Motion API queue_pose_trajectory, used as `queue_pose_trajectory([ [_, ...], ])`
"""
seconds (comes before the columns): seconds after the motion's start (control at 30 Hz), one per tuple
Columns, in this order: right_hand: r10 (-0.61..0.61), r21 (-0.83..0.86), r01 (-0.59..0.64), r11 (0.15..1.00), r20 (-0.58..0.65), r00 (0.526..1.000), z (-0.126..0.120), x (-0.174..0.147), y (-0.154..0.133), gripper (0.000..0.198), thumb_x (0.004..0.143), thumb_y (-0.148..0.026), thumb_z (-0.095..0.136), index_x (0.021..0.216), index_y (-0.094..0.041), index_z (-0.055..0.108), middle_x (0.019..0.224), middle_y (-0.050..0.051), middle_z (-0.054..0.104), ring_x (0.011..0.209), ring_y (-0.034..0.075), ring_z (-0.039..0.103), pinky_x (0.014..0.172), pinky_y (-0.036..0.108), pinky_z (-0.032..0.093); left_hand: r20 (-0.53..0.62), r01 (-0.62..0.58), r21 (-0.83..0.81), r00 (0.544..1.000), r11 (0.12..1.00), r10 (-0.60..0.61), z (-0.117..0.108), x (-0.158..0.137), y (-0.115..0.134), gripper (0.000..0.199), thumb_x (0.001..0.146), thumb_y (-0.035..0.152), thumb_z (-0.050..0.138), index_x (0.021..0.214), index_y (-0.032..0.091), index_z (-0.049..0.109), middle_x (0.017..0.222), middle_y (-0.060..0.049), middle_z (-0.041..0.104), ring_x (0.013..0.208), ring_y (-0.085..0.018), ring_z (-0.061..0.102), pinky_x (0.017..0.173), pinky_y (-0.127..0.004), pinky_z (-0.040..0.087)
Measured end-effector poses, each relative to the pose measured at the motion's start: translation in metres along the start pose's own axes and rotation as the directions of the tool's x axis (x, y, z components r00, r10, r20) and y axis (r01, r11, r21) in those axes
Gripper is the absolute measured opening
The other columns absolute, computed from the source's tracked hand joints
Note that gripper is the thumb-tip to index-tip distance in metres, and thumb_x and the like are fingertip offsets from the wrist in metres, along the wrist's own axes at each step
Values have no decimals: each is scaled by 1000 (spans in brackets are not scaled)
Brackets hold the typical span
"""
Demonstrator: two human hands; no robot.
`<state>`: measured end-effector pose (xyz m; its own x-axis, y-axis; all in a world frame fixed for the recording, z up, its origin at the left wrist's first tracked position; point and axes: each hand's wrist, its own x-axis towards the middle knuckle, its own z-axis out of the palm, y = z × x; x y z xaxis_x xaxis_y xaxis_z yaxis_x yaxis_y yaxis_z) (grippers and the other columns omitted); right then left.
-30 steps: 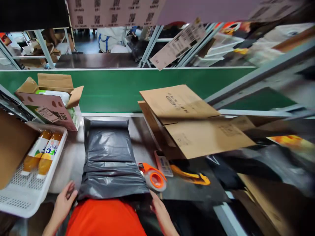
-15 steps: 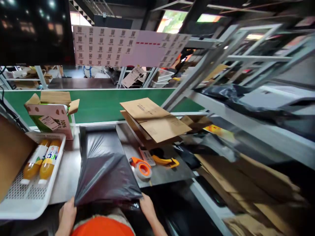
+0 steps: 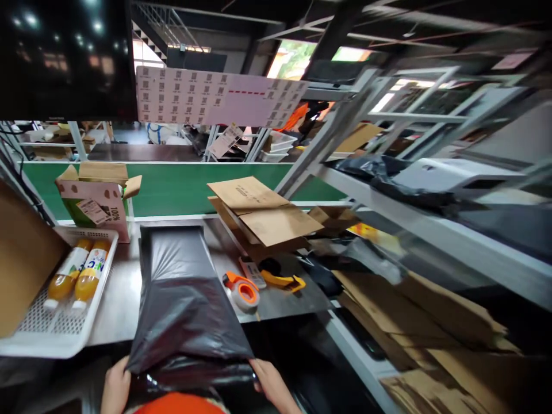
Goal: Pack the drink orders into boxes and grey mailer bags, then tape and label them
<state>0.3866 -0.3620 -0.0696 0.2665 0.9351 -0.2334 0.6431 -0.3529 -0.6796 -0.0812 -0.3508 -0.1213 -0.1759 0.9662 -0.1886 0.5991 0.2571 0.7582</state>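
A black plastic mailer bag lies lengthwise on the grey worktable, its near end pulled over the table's front edge. My left hand grips the bag's near left corner. My right hand grips its near right corner. Something orange shows just under the bag's near end, between my hands.
A white perforated tray with two orange juice bottles sits at the left. An open carton stands behind it. An orange tape dispenser, a yellow cutter and flat cardboard sheets lie right of the bag. A green conveyor runs behind. Shelving stands at right.
The bag's near end has been drawn toward me over the table edge, and both hands closed on its corners. My view has lifted, so the hands sit lower in frame.
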Motion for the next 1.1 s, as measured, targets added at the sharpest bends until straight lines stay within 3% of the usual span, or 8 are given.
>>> queue_pose_trajectory([
  [0.1, 102, -78, -88, 993, 205, 974, -19, -7, 20, 48, 83, -63, 40, 53, -30, 57, 57, 11, 70, 55, 37, 74, 64, 51, 60, 35, 55, -208, 998, 977, -48, -13, -11, 16, 32, 71, 46, 57, 76, 28, 82, 92, -6, 85, 100, -37, 78, 94, -44, 60],
  [0.17, 145, -303, -86, 949, 181, 973, -31, -12, 20, 39, 83, -54, 52, 55, -29, 59, 67, 15, 75, 68, 40, 78, 73, 56, 59, 134, 153, -295, 984, 943, -118, -27, -23, 26, 36, 67, 56, 65, 67, 22, 76, 73, -7, 77, 79, -34, 74, 76, -43, 60],
  [0.3, -57, -494, 185, 850, 263, 963, -14, -26, -35, 29, 94, -40, 55, 80, -24, 75, 92, 21, 80, 88, 42, 79, 79, 53, 56, 190, 270, -303, 957, 914, -220, -45, -48, 32, 50, 64, 67, 76, 61, 19, 67, 60, -4, 64, 62, -22, 63, 64, -35, 54],
  [0.37, -329, -208, 467, 860, 473, 817, 20, -35, -86, 29, 99, -37, 53, 94, -25, 79, 98, 13, 81, 97, 32, 78, 84, 42, 55, 211, 298, -303, 947, 905, -241, -50, -59, 30, 53, 63, 69, 79, 69, 17, 69, 68, -6, 69, 67, -22, 66, 68, -34, 54],
  [0.47, -631, 121, 741, 660, 624, 460, 88, -47, -160, 21, 97, -29, 62, 104, -23, 81, 103, 8, 81, 98, 25, 74, 86, 33, 53, 215, 315, -315, 942, 895, -256, -54, -71, 27, 58, 60, 71, 83, 74, 16, 69, 72, -9, 71, 72, -24, 69, 72, -36, 55],
  [0.53, -681, 173, 790, 588, 633, 368, 132, -53, -194, 22, 96, -26, 65, 111, -22, 81, 108, 8, 80, 99, 24, 72, 87, 31, 51, 204, 306, -330, 947, 893, -249, -55, -75, 28, 59, 62, 71, 83, 78, 16, 71, 74, -10, 72, 73, -24, 69, 76, -37, 56],
  [0.77, -725, 160, 837, 524, 600, 339, 207, -56, -221, 29, 98, -29, 66, 124, -23, 79, 112, 9, 75, 97, 23, 69, 78, 28, 50, 116, 199, -295, 978, 934, -172, -49, -79, 29, 41, 68, 56, 79, 65, 16, 74, 65, -7, 69, 70, -22, 63, 75, -36, 53],
  [1.1, -763, 190, 822, 536, 526, 376, 203, -71, -197, 18, 101, -29, 62, 101, -20, 77, 111, 7, 75, 99, 21, 66, 81, 29, 50, 124, 173, -235, 981, 957, -147, -41, -82, 22, 67, 67, 72, 77, 100, 14, 87, 93, -12, 84, 92, -33, 76, 87, -41, 61],
])
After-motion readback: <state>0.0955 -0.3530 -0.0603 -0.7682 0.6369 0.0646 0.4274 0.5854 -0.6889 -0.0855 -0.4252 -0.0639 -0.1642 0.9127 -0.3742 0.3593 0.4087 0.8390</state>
